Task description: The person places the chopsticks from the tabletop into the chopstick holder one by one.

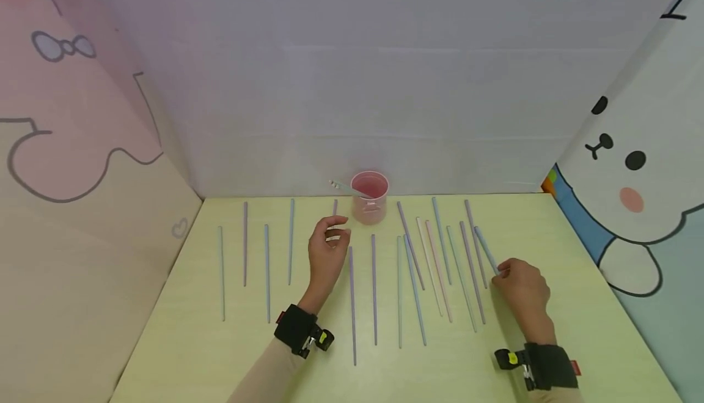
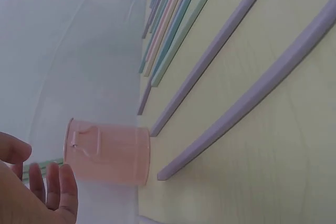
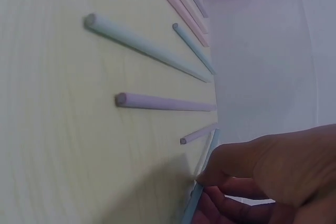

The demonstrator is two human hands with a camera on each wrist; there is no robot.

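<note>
In the head view my right hand (image 1: 522, 290) pinches a light blue stick (image 1: 486, 246) between thumb and fingertips at the right end of the row. The right wrist view shows the thumb on this blue stick (image 3: 193, 203), low over the table. My left hand (image 1: 329, 256) hovers just in front of a pink cup (image 1: 370, 207), fingers loosely bent and nothing between them. Pale green sticks (image 1: 349, 190) lean out of the cup to the left; in the left wrist view they pass behind the fingertips. The left hand partly covers a purple stick (image 1: 335, 207).
Several pastel sticks lie in rows on the pale yellow table (image 1: 181, 354): a green stick (image 1: 222, 273) at far left, a purple stick (image 1: 352, 305) near the left wrist, a pink stick (image 1: 439, 271) right of centre. A pale wall (image 1: 352, 85) stands behind the cup.
</note>
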